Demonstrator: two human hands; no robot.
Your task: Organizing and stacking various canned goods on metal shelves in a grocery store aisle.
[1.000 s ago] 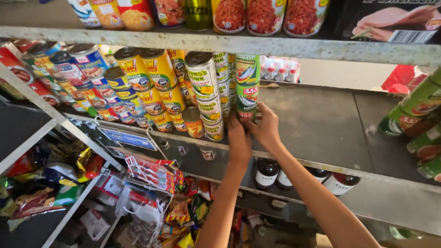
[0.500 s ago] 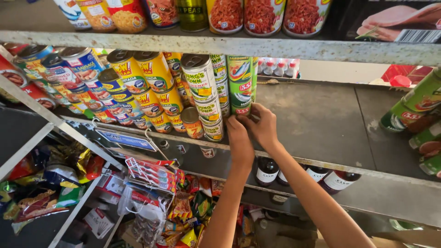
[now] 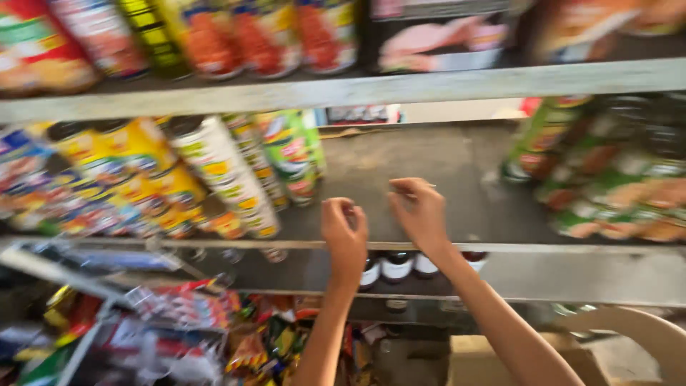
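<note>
At the far left of the middle shelf (image 3: 457,164), stacked cans with yellow labels (image 3: 143,179) blur together, too smeared to count. Next to them stands one leaning column of white-and-yellow cans (image 3: 229,179), then one column of green-labelled cans (image 3: 293,154) — the thing nearest the hands, upright at the back of the shelf and apart from both hands.

The left hand (image 3: 344,232) hovers at the shelf's front edge, fingers curled into a loose fist, holding nothing. The right hand (image 3: 420,213), just beside it, is also curled — thumb and fingertips pinched together, though whether they hold anything cannot be told.

Below the edge, four dark bottles with white caps (image 3: 396,266) show. At the far right lie green cans (image 3: 607,179), too blurred to count.
</note>
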